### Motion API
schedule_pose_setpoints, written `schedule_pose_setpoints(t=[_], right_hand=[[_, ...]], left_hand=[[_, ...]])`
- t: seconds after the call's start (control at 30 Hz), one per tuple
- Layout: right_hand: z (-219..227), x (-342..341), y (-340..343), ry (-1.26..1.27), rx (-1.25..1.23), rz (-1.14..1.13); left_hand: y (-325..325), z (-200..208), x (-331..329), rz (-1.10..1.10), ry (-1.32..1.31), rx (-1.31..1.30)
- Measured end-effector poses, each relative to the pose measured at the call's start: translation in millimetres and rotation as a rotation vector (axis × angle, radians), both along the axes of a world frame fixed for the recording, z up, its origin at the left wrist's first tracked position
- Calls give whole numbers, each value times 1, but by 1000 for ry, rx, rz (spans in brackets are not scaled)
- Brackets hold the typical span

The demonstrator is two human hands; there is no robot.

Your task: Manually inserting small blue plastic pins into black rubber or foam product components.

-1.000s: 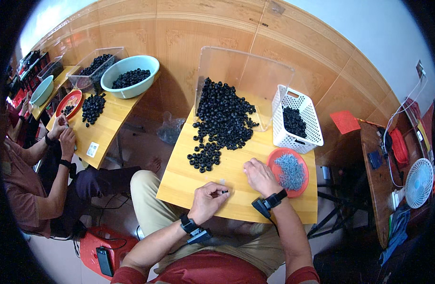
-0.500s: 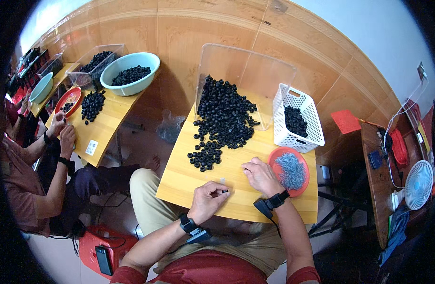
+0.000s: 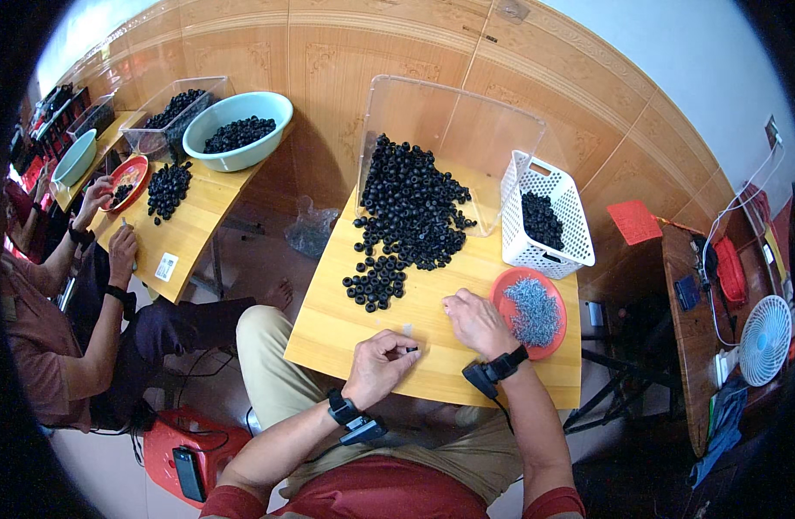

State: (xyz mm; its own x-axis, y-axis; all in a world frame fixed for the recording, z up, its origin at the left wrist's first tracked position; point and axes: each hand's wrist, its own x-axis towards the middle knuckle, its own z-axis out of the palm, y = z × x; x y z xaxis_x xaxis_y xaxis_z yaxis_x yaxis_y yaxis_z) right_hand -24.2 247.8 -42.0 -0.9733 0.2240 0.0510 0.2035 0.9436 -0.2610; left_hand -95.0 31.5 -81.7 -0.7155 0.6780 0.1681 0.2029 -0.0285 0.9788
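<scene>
My left hand rests on the wooden table near its front edge, pinching a small black ring part between thumb and fingers. My right hand lies curled on the table beside a red plate of small grey metal pieces; what its fingers hold is hidden. A big pile of black rings spreads from a tipped clear plastic box, with a smaller loose cluster of rings in front of my hands.
A white perforated basket with black parts stands at the right rear. At the left table another person works beside a red plate, a teal bowl and a clear bin of rings. A white fan stands far right.
My right hand has slid slightly down and away from the red plate toward the table's middle. My left hand has barely moved.
</scene>
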Motion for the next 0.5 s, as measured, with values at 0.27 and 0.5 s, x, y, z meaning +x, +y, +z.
schedule_pose_setpoints(t=[0.27,0.5], right_hand=[[5,4,-2,-3,63,40],[5,12,-4,36,-66,13]], left_hand=[[0,0,1,-7,-11,8],[-1,2,1,-11,-11,0]])
